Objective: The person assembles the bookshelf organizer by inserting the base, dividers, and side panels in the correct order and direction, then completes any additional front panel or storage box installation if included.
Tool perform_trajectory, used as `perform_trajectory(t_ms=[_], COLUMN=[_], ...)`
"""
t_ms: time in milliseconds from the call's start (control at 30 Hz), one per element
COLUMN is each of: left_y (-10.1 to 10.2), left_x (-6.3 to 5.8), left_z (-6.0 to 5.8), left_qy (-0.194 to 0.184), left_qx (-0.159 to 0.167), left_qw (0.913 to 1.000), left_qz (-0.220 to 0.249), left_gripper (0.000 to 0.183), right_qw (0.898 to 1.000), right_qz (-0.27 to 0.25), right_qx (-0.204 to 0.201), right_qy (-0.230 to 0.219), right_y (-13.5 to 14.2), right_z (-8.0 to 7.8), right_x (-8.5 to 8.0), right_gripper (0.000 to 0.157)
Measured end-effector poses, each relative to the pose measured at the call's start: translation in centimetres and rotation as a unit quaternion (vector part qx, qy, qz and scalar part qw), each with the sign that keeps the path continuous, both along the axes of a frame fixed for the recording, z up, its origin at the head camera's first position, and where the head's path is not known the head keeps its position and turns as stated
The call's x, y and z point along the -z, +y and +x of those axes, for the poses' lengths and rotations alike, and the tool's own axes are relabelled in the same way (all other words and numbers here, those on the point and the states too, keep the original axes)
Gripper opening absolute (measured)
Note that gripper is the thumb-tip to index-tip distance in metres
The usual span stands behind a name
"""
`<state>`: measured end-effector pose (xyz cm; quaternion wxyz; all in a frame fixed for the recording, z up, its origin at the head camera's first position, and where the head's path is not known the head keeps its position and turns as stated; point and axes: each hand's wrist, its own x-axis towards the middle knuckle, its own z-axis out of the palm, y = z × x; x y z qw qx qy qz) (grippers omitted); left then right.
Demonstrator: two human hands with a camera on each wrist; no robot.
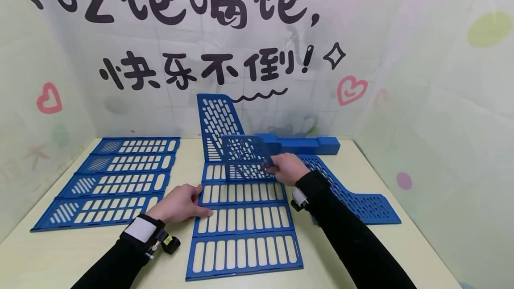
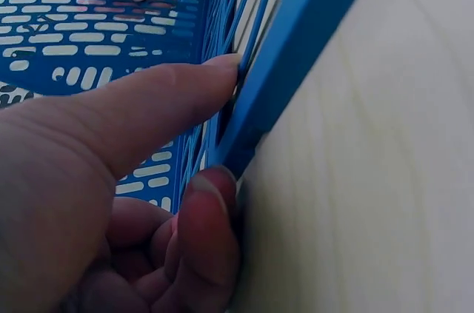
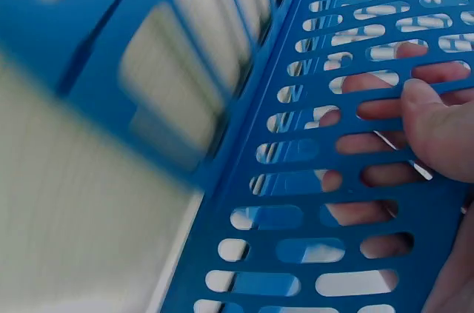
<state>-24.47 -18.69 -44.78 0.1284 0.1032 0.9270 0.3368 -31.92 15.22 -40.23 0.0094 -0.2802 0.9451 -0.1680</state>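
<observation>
A blue slotted folding panel (image 1: 241,234) lies flat in the middle of the table. My left hand (image 1: 178,203) pinches its left edge, thumb on top and fingers at the side; the left wrist view shows the thumb (image 2: 170,106) on the slotted edge. At the panel's far end a perforated blue side plate (image 1: 220,121) stands upright. In front of it, my right hand (image 1: 290,168) grips the right end of a second perforated plate (image 1: 245,162), also raised. The right wrist view shows the thumb on this plate's (image 3: 311,194) near face and fingers behind, seen through its holes.
To the left lies another blue slotted folding panel (image 1: 100,197). A perforated blue plate (image 1: 361,204) lies flat at the right, partly behind my right forearm. Along the back wall is a long blue piece (image 1: 305,145). White printed sheets enclose the table (image 1: 160,258).
</observation>
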Motion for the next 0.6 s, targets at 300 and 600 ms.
perform_trajectory(t_ms=[300,600], left_y=[-0.2,0.4], left_x=[-0.1,-0.1], left_z=[-0.2,0.2], left_qy=[0.007,-0.001], left_qx=[0.002,-0.020], left_qw=[0.9999,0.9998], left_qz=[-0.011,0.007], left_gripper=[0.052,0.087], right_qw=[1.000,0.999], right_qz=[-0.022,0.021], right_qx=[0.011,-0.011], right_qy=[-0.009,-0.041], right_y=[-3.3,-4.6], right_z=[-0.1,-0.2], right_x=[-0.3,-0.4], right_gripper=[0.016,0.032])
